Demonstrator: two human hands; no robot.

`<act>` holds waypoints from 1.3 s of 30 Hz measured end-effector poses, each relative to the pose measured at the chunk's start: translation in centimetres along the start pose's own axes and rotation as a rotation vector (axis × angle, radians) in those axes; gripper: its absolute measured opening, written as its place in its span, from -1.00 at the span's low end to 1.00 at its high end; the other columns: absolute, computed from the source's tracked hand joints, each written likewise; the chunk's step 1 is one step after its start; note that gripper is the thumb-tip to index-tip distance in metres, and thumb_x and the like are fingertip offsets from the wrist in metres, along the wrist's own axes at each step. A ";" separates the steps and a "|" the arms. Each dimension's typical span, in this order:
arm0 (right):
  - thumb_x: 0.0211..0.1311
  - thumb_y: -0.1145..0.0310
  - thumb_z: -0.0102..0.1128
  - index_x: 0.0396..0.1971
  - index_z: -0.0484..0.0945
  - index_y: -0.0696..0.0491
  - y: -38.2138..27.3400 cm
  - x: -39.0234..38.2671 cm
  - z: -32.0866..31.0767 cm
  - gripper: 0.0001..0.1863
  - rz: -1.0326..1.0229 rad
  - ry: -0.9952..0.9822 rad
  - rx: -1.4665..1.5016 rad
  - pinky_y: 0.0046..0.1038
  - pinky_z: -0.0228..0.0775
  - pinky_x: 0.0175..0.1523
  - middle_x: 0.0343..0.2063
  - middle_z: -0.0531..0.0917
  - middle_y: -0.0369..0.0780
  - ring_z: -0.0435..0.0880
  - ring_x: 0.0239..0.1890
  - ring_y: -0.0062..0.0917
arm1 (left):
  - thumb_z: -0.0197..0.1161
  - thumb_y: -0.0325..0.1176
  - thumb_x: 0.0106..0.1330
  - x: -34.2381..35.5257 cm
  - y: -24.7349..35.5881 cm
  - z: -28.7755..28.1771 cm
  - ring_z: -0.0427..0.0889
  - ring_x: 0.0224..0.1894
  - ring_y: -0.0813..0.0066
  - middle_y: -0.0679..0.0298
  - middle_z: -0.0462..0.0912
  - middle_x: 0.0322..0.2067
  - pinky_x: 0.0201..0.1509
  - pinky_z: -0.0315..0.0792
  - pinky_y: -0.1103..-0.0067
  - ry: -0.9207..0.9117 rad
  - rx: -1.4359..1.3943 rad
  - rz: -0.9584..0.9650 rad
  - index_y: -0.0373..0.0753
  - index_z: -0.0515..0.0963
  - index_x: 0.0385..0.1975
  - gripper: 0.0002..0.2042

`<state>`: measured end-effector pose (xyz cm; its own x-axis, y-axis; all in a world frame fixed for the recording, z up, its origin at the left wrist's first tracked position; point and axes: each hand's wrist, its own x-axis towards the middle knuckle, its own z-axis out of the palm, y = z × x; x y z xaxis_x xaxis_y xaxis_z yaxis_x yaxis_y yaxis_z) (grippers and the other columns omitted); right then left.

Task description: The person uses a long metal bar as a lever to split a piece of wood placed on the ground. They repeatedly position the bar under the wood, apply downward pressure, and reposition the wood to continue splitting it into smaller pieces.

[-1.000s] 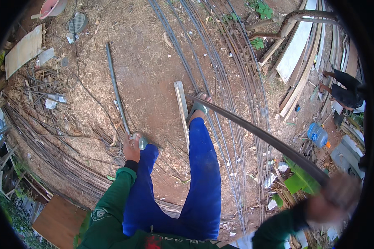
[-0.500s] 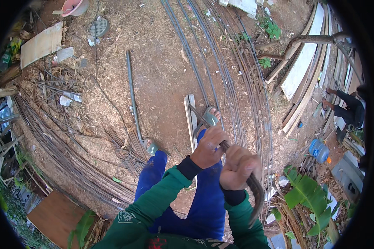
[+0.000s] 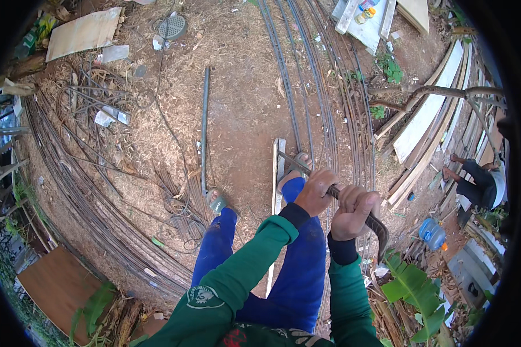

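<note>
A dark steel crowbar (image 3: 380,231) with a hooked end slants across the view below me. My left hand (image 3: 315,192) is closed around its middle, and my right hand (image 3: 354,213) grips it nearer the hook. The straight end of the bar reaches a narrow pale wooden board (image 3: 276,194) on the ground; how the tip meets the wood is too small to make out. My right sandalled foot (image 3: 303,160) is at the far part of that board, and my left foot (image 3: 216,201) stands apart on the dirt.
Long steel rods (image 3: 330,110) run along the right, and more rods (image 3: 81,208) curve along the left. A metal pipe (image 3: 205,127) lies ahead of my left foot. Planks (image 3: 425,115), a tree branch (image 3: 440,91), a water jug (image 3: 432,233) and a seated person (image 3: 480,182) are at right.
The crowbar's hooked end has swung away from me, to the far right, with both hands still holding it. My view has shifted, so more of the right side shows.
</note>
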<state>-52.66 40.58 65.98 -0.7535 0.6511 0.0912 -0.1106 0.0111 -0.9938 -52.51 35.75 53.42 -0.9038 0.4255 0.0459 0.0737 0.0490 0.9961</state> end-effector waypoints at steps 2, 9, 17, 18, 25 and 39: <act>0.53 0.17 -0.19 -0.61 0.14 -0.01 0.4 -0.3 0.5 -0.58 -0.070 -0.122 -0.074 -0.53 -0.02 -0.57 -0.78 0.14 -0.37 0.08 -0.74 -0.67 | 0.31 -0.45 0.08 -1.3 -1.5 -0.3 0.48 -0.14 0.04 0.13 0.46 -0.34 0.00 0.32 0.30 0.097 0.064 -0.071 -0.23 0.49 -0.23 -0.76; 0.55 0.16 -0.29 -0.67 0.12 -0.14 1.3 7.4 -3.8 -0.55 -0.129 -0.040 0.002 -0.60 -0.22 -0.72 -0.82 0.09 -0.46 -0.04 -0.81 -0.76 | 0.49 -0.12 0.03 -8.1 -15.9 -0.4 0.34 0.19 -0.19 -0.27 0.33 0.13 0.30 0.24 0.21 0.382 0.243 -0.856 -0.52 0.19 0.23 -0.13; 0.51 0.30 -0.28 -0.69 0.04 -0.12 4.4 19.6 -17.8 -0.56 0.061 0.002 -0.056 -0.58 -0.01 -0.55 -0.74 0.05 -0.38 -0.06 -0.73 -0.66 | 0.44 -0.08 0.06 -5.0 -30.2 8.9 0.40 0.17 -0.21 -0.23 0.40 0.11 0.25 0.34 0.20 0.440 0.407 -1.022 -0.47 0.21 0.25 -0.16; 0.49 0.34 -0.30 -0.69 0.03 -0.11 4.9 20.8 -19.1 -0.58 0.045 0.117 -0.133 -0.57 0.05 -0.51 -0.71 0.06 -0.37 -0.05 -0.72 -0.65 | 0.41 -0.11 0.09 -4.5 -30.8 9.6 0.42 0.15 -0.21 -0.21 0.41 0.11 0.23 0.36 0.19 0.437 0.386 -1.009 -0.45 0.24 0.24 -0.21; 0.41 0.40 -0.27 -0.64 0.17 0.00 10.5 26.8 -35.4 -0.67 0.111 0.383 -0.120 -0.53 0.08 -0.52 -0.72 0.13 -0.30 0.03 -0.75 -0.61 | 0.29 -0.32 0.08 -4.5 -32.5 10.8 0.52 0.06 -0.18 -0.21 0.47 0.08 0.13 0.44 0.20 0.201 0.517 -0.971 -0.38 0.32 0.21 -0.36; 0.50 0.25 -0.21 -0.74 0.09 -0.08 28.4 29.6 -57.0 -0.52 0.424 0.237 0.329 -0.56 -0.04 -0.64 -0.80 0.05 -0.39 0.01 -0.76 -0.63 | 0.22 -0.56 0.04 -6.1 -34.6 9.2 0.65 -0.28 0.29 0.09 0.63 -0.30 -0.16 0.51 0.44 0.237 0.322 -0.724 -0.40 0.50 -0.14 -0.68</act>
<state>-41.13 103.42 36.79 -0.6141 0.6998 -0.3650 -0.0548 -0.4991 -0.8648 -45.67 39.73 17.94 -0.8365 -0.0105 -0.5479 -0.4759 0.5098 0.7167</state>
